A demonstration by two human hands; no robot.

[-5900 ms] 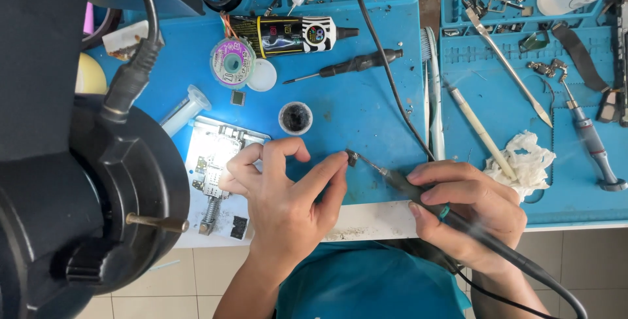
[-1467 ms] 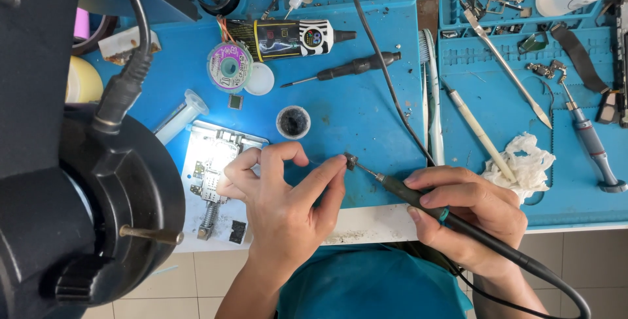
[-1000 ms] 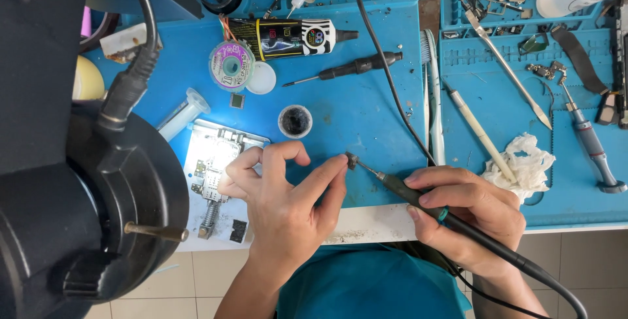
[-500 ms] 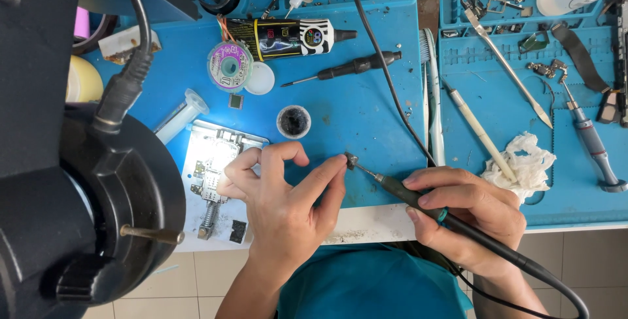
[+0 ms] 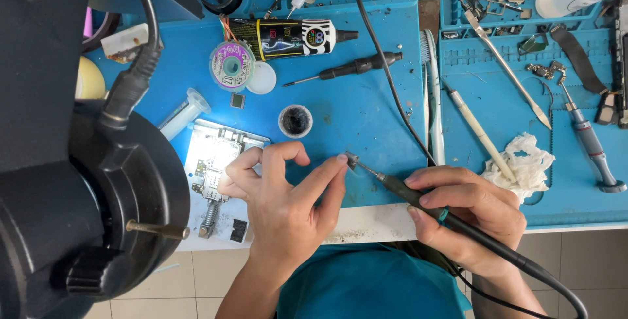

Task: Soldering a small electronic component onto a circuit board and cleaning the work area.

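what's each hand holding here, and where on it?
Right hand grips the soldering iron by its handle, pen-style. Left hand pinches a small metal piece at the iron's tip, fingertip on its edge.

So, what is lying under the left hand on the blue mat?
Under the left hand lies a lit green circuit board in a metal holder on the blue mat. Its left part shows; the hand covers its right edge.

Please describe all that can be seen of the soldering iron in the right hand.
The soldering iron is a slim, dark pen-shaped tool with a thin metal shaft and a small tip. A black cable leaves its rear toward the lower right. The right hand holds it like a pen, lying low over the blue mat. Its tip meets a small grey piece at the left hand's forefinger.
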